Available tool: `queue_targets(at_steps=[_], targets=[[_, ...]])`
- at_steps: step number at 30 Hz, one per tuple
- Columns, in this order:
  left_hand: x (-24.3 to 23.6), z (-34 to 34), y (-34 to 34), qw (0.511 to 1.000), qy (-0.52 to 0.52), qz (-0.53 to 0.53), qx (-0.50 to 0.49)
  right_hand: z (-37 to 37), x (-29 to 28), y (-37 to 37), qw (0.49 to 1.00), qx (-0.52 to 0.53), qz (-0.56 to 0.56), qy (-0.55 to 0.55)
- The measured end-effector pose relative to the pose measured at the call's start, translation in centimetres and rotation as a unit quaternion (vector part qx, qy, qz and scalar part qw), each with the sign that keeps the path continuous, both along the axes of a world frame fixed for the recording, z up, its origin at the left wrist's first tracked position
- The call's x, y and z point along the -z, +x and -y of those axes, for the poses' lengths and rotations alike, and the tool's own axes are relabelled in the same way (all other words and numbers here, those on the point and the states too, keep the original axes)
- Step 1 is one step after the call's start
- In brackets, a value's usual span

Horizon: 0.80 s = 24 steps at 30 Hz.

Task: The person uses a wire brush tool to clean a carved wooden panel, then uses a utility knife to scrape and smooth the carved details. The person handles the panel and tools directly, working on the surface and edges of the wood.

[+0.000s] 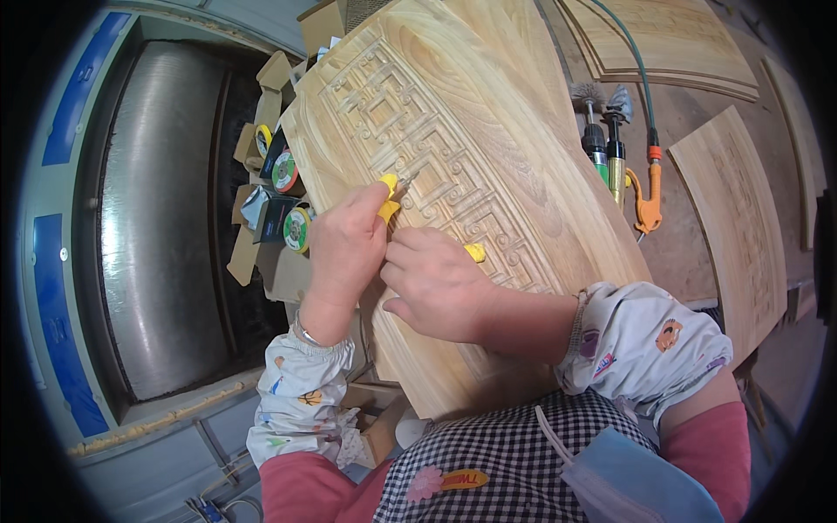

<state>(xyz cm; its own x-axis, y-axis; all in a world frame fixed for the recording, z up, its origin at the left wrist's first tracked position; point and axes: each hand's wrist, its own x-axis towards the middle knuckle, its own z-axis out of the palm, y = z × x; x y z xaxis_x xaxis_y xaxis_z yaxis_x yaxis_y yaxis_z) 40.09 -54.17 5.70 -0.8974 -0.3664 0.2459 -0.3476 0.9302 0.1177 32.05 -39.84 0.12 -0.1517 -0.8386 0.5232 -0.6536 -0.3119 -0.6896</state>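
A pale wooden panel (514,148) with a carved geometric fretwork band lies slanted in front of me. My left hand (349,240) is closed above the carving, with yellow wrapping (388,210) at its fingertips. A small, thin tip shows just beyond those fingertips, against the carved band; its kind cannot be made out. Close beside it, my right hand (443,283) is curled over the panel, with a yellow patch (475,253) at one finger. Whatever lies inside either hand is hidden by the fingers.
Left of the panel, an open carton (247,253) holds round abrasive discs (285,170). A large metal drum-like surface (166,218) stands farther left. On the right lie an orange air blow gun (648,205), rotary tools with brush heads (595,135), and more wooden panels (737,227).
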Motion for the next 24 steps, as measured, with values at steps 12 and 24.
queue_targets(at_steps=[12,24], targets=[[-2.0,-1.0,-1.1,0.983,0.165,-0.043,-0.061,-0.7,-2.1,-0.3,0.979,0.085,0.182,-0.033],[-2.2,-1.8,-0.2,0.975,0.197,-0.052,-0.090,-1.6,-3.8,-0.3,0.958,0.119,0.260,-0.030]])
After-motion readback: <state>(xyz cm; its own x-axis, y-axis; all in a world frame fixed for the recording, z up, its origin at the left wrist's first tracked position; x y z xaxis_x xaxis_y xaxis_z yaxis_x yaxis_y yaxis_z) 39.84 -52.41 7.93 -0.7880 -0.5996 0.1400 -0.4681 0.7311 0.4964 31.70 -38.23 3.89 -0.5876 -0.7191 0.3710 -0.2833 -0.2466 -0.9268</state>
